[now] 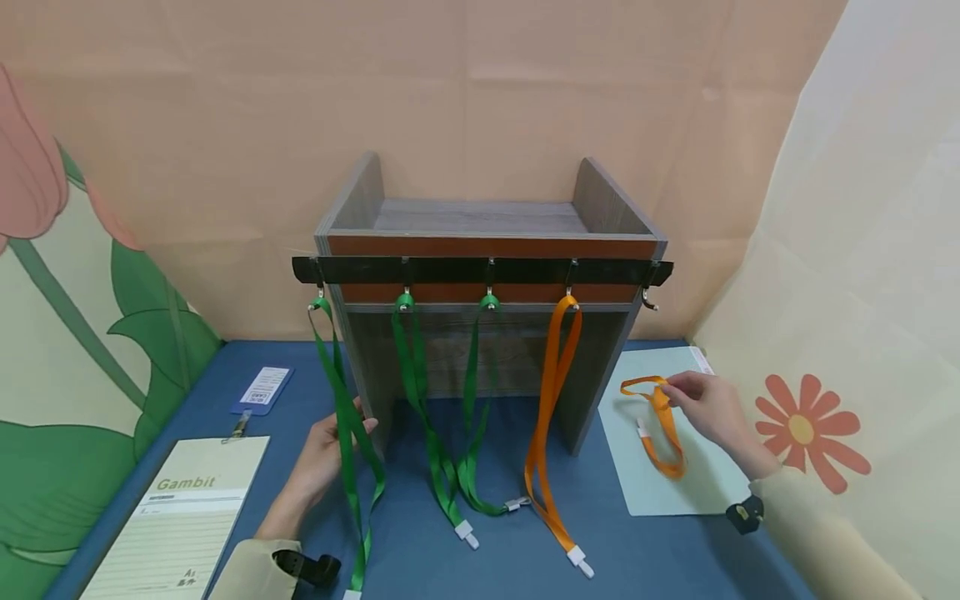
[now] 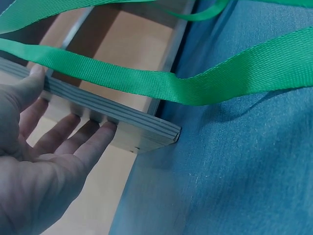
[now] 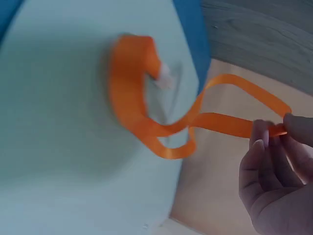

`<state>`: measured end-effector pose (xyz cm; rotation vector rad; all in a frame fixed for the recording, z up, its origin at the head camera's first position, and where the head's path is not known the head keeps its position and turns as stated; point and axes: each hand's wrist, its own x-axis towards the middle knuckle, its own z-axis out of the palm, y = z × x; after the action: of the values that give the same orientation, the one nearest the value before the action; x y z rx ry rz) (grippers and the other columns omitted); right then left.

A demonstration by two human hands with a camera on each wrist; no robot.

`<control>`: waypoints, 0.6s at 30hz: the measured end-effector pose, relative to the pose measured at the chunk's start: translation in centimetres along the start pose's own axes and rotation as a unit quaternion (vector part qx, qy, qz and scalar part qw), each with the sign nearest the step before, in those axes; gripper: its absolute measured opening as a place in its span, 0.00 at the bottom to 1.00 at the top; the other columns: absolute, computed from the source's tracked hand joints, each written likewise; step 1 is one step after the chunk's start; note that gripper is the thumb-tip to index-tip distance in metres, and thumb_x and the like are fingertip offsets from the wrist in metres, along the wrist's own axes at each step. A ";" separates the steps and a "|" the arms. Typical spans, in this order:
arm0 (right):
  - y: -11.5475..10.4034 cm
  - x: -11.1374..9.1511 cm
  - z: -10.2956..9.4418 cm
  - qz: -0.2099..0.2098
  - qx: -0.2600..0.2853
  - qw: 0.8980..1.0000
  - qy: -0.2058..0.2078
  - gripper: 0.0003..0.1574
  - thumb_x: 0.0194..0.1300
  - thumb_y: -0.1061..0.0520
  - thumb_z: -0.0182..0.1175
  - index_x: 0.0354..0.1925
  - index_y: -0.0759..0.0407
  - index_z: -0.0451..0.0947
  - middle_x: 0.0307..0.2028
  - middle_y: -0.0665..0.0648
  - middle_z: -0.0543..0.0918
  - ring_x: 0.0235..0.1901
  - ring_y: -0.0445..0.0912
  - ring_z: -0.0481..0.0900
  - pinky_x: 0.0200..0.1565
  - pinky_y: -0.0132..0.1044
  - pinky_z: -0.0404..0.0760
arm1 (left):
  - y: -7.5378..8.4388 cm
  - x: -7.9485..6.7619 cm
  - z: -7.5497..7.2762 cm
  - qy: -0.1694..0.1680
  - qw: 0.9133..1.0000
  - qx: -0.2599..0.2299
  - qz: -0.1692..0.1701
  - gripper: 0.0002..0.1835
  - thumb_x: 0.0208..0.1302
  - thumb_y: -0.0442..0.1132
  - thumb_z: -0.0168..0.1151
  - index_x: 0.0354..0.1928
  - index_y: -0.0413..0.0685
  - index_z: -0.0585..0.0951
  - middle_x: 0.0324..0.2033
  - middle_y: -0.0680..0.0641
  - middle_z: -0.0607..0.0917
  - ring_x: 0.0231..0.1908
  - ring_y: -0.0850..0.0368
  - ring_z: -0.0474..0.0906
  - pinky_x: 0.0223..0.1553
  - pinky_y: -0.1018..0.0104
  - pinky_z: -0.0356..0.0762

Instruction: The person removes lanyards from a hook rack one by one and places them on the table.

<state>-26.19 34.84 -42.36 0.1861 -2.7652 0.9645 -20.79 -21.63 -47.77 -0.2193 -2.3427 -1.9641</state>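
Right hand pinches an orange strap, left hand grips the rack

The right hand holds the orange strap between thumb and fingertips, wrist angled inward, above a pale sheet right of the rack. The strap's lower part curls into a loop over the sheet; whether it touches, I cannot tell. The left hand holds the edge of the rack's left side panel, thumb on the edge, fingertips bent against the outer face.

Five hooks line a black bar across the rack. Four carry straps: three green straps and one hanging orange strap, the latter on the fourth hook from the left. The straps are flat woven ribbon, the rack grey wood-grain board with a brown front. One blue badge and one lined notepad lie to the left on the blue surface.
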 end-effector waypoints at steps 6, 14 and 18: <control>1.3 -0.9 1.6 0.031 -0.046 0.998 0.007 0.16 0.65 0.51 0.63 0.38 0.65 0.82 0.32 0.59 0.84 0.29 0.51 0.81 0.26 0.37 0.76 | 0.1 0.0 -0.1 -0.002 1.000 0.001 -0.003 0.22 0.67 0.44 0.60 0.50 0.28 0.78 0.67 0.33 0.61 0.65 0.34 0.56 0.55 0.37 0.61; 2.5 -1.8 3.2 0.114 -0.056 0.989 -0.073 0.13 0.63 0.55 0.63 0.33 0.67 0.82 0.24 0.54 0.81 0.20 0.46 0.74 0.23 0.38 0.74 | -0.1 -0.1 -0.1 -0.007 1.000 0.002 -0.010 0.23 0.68 0.44 0.59 0.54 0.28 0.76 0.68 0.33 0.60 0.65 0.33 0.56 0.56 0.36 0.58; 2.8 -2.1 3.6 0.160 -0.051 0.980 -0.105 0.14 0.60 0.54 0.65 0.33 0.67 0.81 0.23 0.55 0.79 0.20 0.47 0.74 0.23 0.38 0.76 | -0.1 -0.1 -0.1 -0.009 1.000 0.002 -0.008 0.22 0.68 0.44 0.59 0.49 0.27 0.78 0.68 0.33 0.59 0.66 0.34 0.55 0.57 0.35 0.57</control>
<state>-25.20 34.87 -47.31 -0.1905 -3.0954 0.9158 -20.71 -21.77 -47.87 -0.2193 -2.3653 -1.9725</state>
